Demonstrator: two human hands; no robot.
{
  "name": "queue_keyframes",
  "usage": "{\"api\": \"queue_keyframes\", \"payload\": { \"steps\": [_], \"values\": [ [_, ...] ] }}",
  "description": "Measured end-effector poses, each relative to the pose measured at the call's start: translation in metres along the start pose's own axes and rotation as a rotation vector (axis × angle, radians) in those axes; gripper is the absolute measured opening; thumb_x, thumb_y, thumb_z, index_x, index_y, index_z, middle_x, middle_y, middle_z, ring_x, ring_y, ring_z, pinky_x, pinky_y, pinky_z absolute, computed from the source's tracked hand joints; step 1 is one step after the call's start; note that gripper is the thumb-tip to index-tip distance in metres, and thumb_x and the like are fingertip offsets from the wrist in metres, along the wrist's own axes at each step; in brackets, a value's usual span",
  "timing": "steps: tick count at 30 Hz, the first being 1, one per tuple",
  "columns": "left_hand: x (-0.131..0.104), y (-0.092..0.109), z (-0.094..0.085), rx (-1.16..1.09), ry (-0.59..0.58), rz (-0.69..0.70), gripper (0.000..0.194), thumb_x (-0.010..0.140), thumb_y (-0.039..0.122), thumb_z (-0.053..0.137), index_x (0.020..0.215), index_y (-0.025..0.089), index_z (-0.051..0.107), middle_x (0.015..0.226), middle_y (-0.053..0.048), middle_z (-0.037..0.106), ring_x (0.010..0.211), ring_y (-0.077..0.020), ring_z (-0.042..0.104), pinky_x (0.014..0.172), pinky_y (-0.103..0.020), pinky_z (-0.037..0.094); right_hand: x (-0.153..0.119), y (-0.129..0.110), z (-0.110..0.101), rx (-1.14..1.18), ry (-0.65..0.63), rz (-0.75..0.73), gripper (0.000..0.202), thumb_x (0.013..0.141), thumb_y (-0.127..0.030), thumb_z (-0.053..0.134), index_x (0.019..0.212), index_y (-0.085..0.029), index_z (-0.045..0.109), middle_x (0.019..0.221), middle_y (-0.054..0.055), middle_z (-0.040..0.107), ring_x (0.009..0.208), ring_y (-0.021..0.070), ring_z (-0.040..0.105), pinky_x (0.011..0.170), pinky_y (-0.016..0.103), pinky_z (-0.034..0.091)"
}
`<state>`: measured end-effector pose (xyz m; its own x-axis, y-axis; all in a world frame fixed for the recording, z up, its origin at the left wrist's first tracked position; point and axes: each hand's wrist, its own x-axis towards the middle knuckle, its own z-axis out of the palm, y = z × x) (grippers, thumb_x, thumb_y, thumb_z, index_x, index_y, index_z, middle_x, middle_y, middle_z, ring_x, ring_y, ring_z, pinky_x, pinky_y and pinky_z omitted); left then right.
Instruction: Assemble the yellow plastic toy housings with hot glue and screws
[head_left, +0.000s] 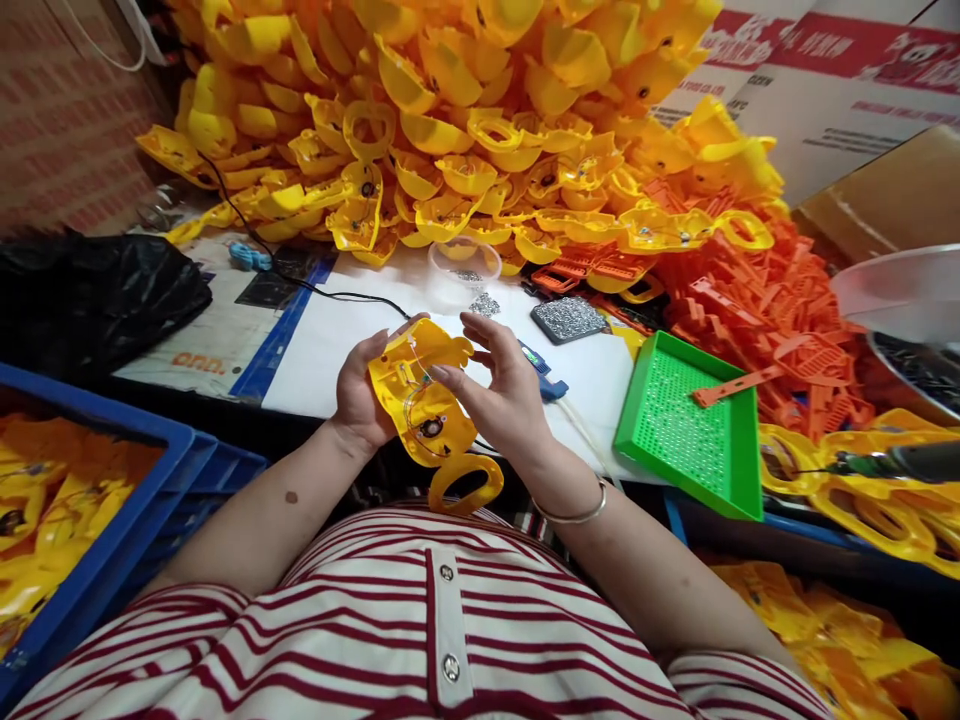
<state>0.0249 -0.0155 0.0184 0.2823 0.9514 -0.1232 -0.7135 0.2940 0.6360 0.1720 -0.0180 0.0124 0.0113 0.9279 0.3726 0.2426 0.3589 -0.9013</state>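
Note:
A yellow plastic shell [401,385] with thin wires, a round dark part and a ring-shaped handle lies tilted in my left hand [361,392], its open inner side facing up. My left fingers wrap its left edge. Over the shell's right side is my right hand [502,385], thumb and fingers bent near the wires at its middle; whether they pinch a wire or small part I cannot make out. A dark cable runs behind the shell from the left. On the white surface beyond sit a clear tub [465,270] and a black tray of small screws [568,320].
Yellow shells [450,130] are heaped at the back, orange parts [757,310] at the right. A green basket [637,410] holds one orange piece. A blue tool [553,388] lies beside my right hand. Blue crates [180,450] flank me; a power driver [900,462] is far right.

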Motion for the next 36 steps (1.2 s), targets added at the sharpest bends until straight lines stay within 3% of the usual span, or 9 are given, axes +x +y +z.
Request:
{"api": "queue_keyframes", "payload": {
  "steps": [3,8,11,17,20,22,26,32,36],
  "values": [
    [0.003,-0.002,-0.001,-0.002,0.002,-0.029,0.057,0.067,0.049,0.067,0.115,0.017,0.065,0.11,-0.011,0.074,0.117,-0.0347,0.064,0.098,-0.046,0.051,0.011,0.001,0.003,-0.1,-0.064,-0.027,0.062,0.071,-0.049,0.081,0.124,-0.025,0.06,0.128,0.011,0.062,0.12,0.0249,0.058,0.104,0.046,0.049],
    [0.003,-0.004,-0.001,0.013,-0.002,-0.029,0.056,0.067,0.047,0.066,0.113,0.016,0.065,0.108,-0.011,0.074,0.118,-0.0339,0.064,0.098,-0.044,0.052,0.03,-0.005,0.007,-0.163,-0.179,-0.056,0.052,0.072,-0.036,0.081,0.118,-0.02,0.063,0.121,0.011,0.066,0.115,0.0245,0.061,0.104,0.045,0.049],
    [0.001,-0.003,-0.001,0.027,0.003,-0.04,0.052,0.065,0.047,0.067,0.107,0.016,0.066,0.104,-0.01,0.074,0.118,-0.0348,0.064,0.097,-0.045,0.052,0.033,-0.01,0.005,-0.232,-0.201,-0.082,0.044,0.075,-0.03,0.077,0.116,-0.019,0.064,0.114,0.01,0.067,0.108,0.0232,0.062,0.099,0.043,0.051],
    [0.001,-0.004,-0.004,0.03,-0.045,-0.075,0.044,0.067,0.045,0.066,0.1,0.017,0.066,0.107,-0.011,0.074,0.118,-0.0365,0.063,0.095,-0.048,0.053,0.037,-0.014,-0.003,-0.443,-0.215,-0.28,0.034,0.08,-0.024,0.071,0.114,-0.02,0.067,0.108,0.009,0.066,0.104,0.0248,0.06,0.094,0.044,0.049],
    [0.002,-0.005,-0.003,0.004,-0.048,-0.087,0.042,0.065,0.043,0.068,0.097,0.016,0.065,0.106,-0.011,0.074,0.115,-0.0367,0.064,0.095,-0.048,0.054,0.039,-0.014,-0.005,-0.44,-0.227,-0.269,0.033,0.08,-0.023,0.071,0.112,-0.02,0.069,0.108,0.01,0.066,0.103,0.0248,0.06,0.095,0.045,0.049],
    [0.002,-0.004,-0.001,-0.029,-0.053,-0.091,0.039,0.066,0.041,0.067,0.096,0.017,0.064,0.105,-0.01,0.074,0.114,-0.0356,0.065,0.095,-0.048,0.055,0.04,-0.015,-0.007,-0.339,-0.302,-0.217,0.035,0.08,-0.028,0.073,0.114,-0.019,0.069,0.111,0.01,0.066,0.103,0.0237,0.061,0.096,0.043,0.05],
    [0.001,-0.002,0.003,-0.105,-0.054,-0.111,0.032,0.071,0.038,0.059,0.095,0.017,0.062,0.099,-0.009,0.073,0.111,-0.0338,0.067,0.094,-0.05,0.055,0.039,-0.016,-0.01,-0.052,-0.444,-0.088,0.05,0.079,-0.056,0.071,0.113,-0.02,0.069,0.114,0.009,0.068,0.102,0.0207,0.064,0.094,0.038,0.052],
    [0.003,-0.007,0.0,-0.125,0.008,-0.115,0.015,0.072,0.031,0.059,0.076,0.017,0.058,0.086,-0.008,0.072,0.109,-0.0344,0.067,0.094,-0.05,0.056,0.035,-0.015,-0.001,0.11,-0.363,0.056,0.054,0.068,-0.069,0.074,0.09,-0.019,0.07,0.097,0.005,0.071,0.092,0.0172,0.065,0.088,0.034,0.054],
    [0.003,-0.004,0.0,-0.115,-0.005,-0.061,0.026,0.075,0.035,0.057,0.092,0.016,0.065,0.095,-0.01,0.074,0.11,-0.0338,0.068,0.094,-0.049,0.056,0.031,-0.014,0.002,0.199,-0.306,0.103,0.058,0.068,-0.069,0.074,0.1,-0.021,0.067,0.103,0.006,0.071,0.095,0.0172,0.065,0.087,0.034,0.056]
  ]
}}
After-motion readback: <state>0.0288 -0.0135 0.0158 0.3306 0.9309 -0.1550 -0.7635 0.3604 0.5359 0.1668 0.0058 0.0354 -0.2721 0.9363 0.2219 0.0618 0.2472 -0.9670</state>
